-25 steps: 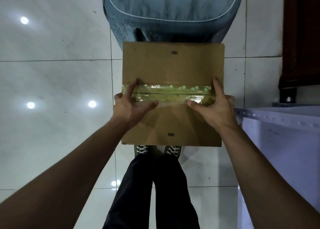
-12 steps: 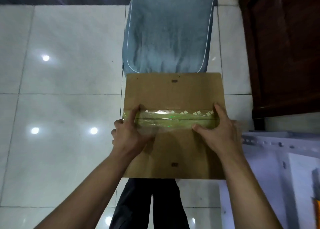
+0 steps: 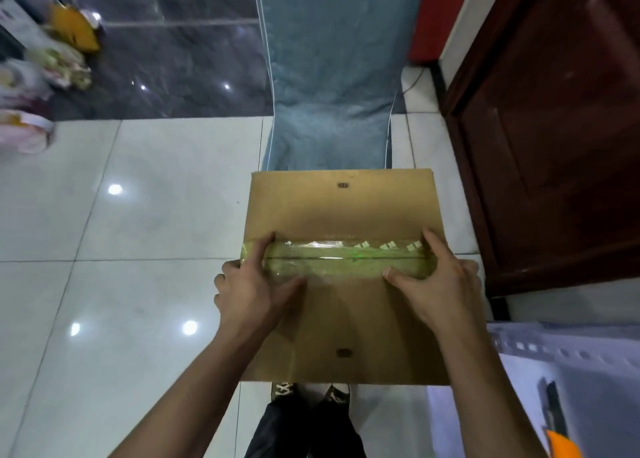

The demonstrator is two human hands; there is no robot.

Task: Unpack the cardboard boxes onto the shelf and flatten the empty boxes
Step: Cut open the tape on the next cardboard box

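Box: cardboard box point(image 3: 341, 211) held out in front of me above the floor, top face toward the camera, flaps closed, feet visible under its near edge
Tape: clear, yellowish strip point(image 3: 341, 258) runs side to side over the centre seam; small pale scraps stuck along its far edge
Left hand: my left hand point(image 3: 251, 293) grips the box's left edge at the tape; forefinger stretched along the tape's end, thumb lying flat on the top face, other fingers curled round the side
Right hand: my right hand point(image 3: 438, 289) holds the right edge at the same height; forefinger up along the tape's end, thumb pressed on the tape, remaining fingers wrapped over the side and out of sight
Beyond the box: blue-grey padded cushion point(image 3: 329, 76) stretching away from the far edge
Floor: pale glossy tiles point(image 3: 138, 215) with lamp reflections, dark polished stone further off
Right side: dark red-brown wooden door point(image 3: 554, 128); white metal shelf point(image 3: 571, 364) at lower right, near the box corner
Far left: blurred bags and packets point(image 3: 45, 59), contents cannot be told
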